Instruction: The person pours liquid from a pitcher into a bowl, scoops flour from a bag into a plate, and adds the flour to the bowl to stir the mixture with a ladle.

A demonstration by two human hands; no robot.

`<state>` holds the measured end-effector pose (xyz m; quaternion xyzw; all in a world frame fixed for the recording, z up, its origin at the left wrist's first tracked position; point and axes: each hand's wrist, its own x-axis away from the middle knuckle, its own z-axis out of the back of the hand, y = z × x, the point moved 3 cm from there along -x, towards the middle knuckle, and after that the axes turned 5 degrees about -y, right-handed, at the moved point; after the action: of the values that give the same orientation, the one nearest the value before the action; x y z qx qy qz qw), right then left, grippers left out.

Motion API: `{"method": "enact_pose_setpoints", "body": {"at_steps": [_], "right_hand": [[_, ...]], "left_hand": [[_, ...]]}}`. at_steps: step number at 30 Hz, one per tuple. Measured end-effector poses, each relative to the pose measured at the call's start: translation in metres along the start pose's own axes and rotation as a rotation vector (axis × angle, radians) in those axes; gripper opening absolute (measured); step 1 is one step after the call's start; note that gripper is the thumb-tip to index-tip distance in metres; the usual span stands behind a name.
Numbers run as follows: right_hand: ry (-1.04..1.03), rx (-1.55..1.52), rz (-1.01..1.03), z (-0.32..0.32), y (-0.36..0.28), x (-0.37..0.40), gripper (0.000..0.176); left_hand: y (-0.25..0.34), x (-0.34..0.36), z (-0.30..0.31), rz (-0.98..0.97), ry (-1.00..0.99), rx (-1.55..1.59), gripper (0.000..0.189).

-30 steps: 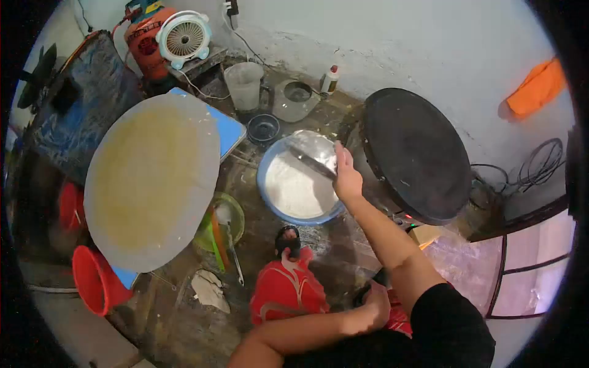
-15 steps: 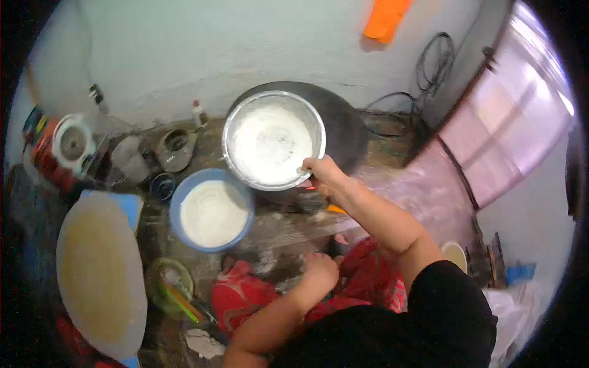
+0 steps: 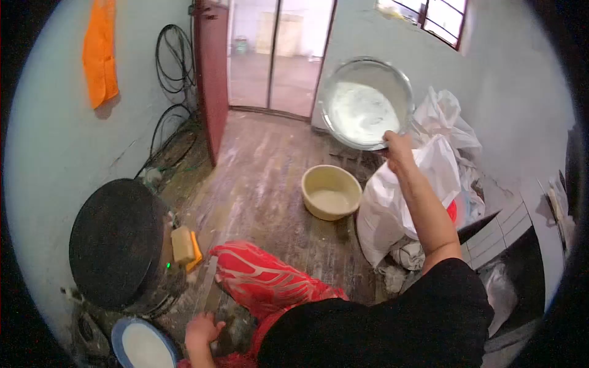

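My right hand (image 3: 399, 150) grips the near rim of a round, silvery basin (image 3: 396, 86) and holds it up at arm's length. White powder (image 3: 362, 113) covers its bottom, and the basin tilts a little. Just below and behind it stands an open white sack (image 3: 399, 202). My left hand (image 3: 204, 330) is low at the left beside my knee, fingers loosely apart and holding nothing. Near that hand is a blue basin (image 3: 119, 346) with white contents, cut off by the view's lower edge.
A cream plastic tub (image 3: 331, 191) stands on the floor left of the sack. At left is a round black-topped appliance (image 3: 113, 242) with a tan block (image 3: 182, 245) beside it. An open red door (image 3: 213, 86) stands beside the doorway. Coiled black cable (image 3: 175, 58) hangs nearby.
The view has swung right, from the wall and black round top to the doorway and sacks. My right hand has carried the basin along, now close to the sacks.
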<state>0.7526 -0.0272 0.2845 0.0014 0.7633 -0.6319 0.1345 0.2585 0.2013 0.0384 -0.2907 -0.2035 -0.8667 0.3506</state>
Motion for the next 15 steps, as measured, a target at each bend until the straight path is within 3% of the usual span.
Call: {"method": "enact_pose_setpoints", "body": {"at_steps": [4, 6, 7, 9, 13, 15], "right_hand": [[0.46, 0.325, 0.452, 0.19, -0.007, -0.041, 0.064], [0.825, 0.859, 0.549, 0.22, -0.02, -0.01, 0.072], [0.83, 0.863, 0.54, 0.232, -0.013, 0.001, 0.072], [0.88, 0.851, 0.29, 0.252, 0.006, 0.021, 0.072], [0.827, 1.092, 0.238, 0.272, 0.068, 0.029, 0.072], [0.766, 1.104, -0.14, 0.278, 0.103, 0.016, 0.078]], "left_hand": [[-0.018, -0.026, -0.012, -0.078, -0.12, 0.003, 0.054], [-0.017, -0.023, -0.007, -0.034, -0.176, 0.05, 0.057], [-0.022, -0.027, -0.011, -0.034, -0.181, 0.041, 0.057], [-0.033, -0.036, -0.024, -0.026, -0.102, 0.036, 0.055], [-0.022, -0.018, -0.011, 0.035, -0.134, 0.027, 0.055], [-0.018, -0.01, -0.011, -0.136, -0.091, 0.107, 0.057]]}}
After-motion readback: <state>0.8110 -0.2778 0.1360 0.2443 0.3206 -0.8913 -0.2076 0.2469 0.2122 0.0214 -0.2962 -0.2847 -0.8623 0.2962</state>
